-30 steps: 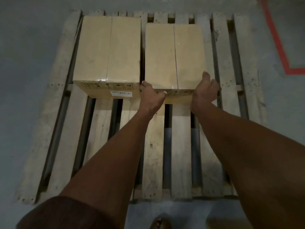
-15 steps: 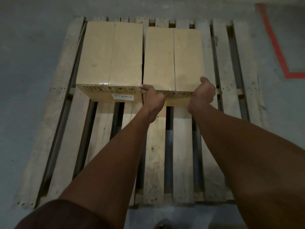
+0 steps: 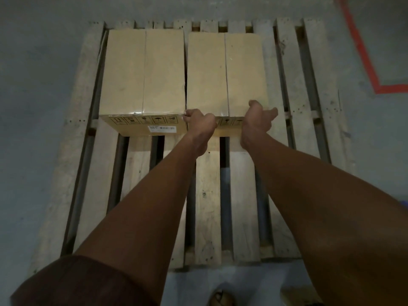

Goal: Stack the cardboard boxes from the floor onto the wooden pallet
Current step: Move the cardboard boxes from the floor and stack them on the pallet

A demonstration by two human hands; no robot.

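Two tan cardboard boxes lie side by side on the far half of the wooden pallet (image 3: 207, 195). The left box (image 3: 143, 74) carries a white label on its near face. Only a thin gap separates it from the right box (image 3: 225, 74). My left hand (image 3: 199, 121) grips the right box's near left corner with curled fingers. At the near right corner, my right hand (image 3: 258, 120) holds the same box, thumb on the top face.
Grey concrete floor surrounds the pallet. A red tape line (image 3: 364, 51) runs across the floor at the upper right. My sandalled foot (image 3: 220, 298) shows at the bottom edge, with a tan cardboard-coloured corner (image 3: 295, 297) to its right.
The right box has slid left, closing the gap to the left box, and their near edges now line up. Both hands have stayed on its near corners, fingers more curled.
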